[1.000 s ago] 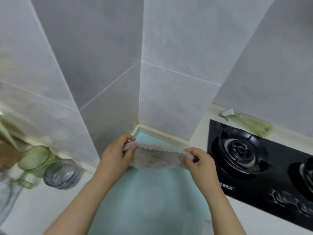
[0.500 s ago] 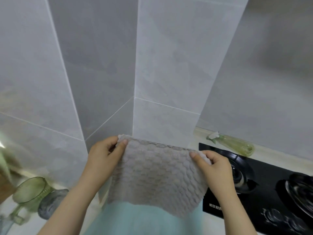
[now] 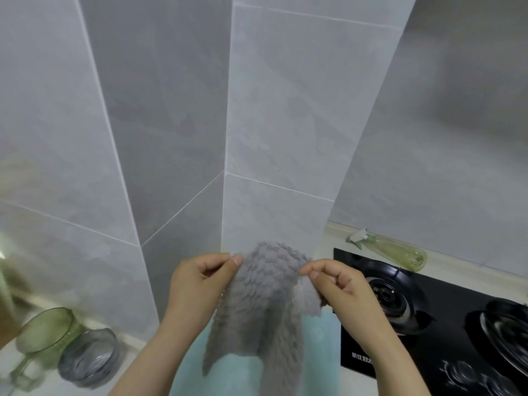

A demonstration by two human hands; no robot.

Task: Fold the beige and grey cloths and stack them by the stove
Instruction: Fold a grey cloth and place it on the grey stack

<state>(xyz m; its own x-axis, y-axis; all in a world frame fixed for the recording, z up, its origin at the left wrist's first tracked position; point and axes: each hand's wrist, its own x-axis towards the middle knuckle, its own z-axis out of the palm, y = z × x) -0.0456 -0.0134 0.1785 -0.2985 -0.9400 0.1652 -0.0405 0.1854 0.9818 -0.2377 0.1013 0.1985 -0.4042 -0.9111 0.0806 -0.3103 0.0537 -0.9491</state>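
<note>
two bare forearms, no sleeves in view. left hand [image 3: 200, 284] and right hand [image 3: 340, 287]: no rings, no wristbands, no gloves; short plain nails at the fingertips.

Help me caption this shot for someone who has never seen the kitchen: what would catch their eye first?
First, the grey cloth, held up at centre by its top edge between the left hand and right hand, hanging bunched over a pale blue mat. Next, the black gas stove at right, with a greenish spray bottle lying behind it. At lower left stand a green cup and a grey glass bowl.
</note>
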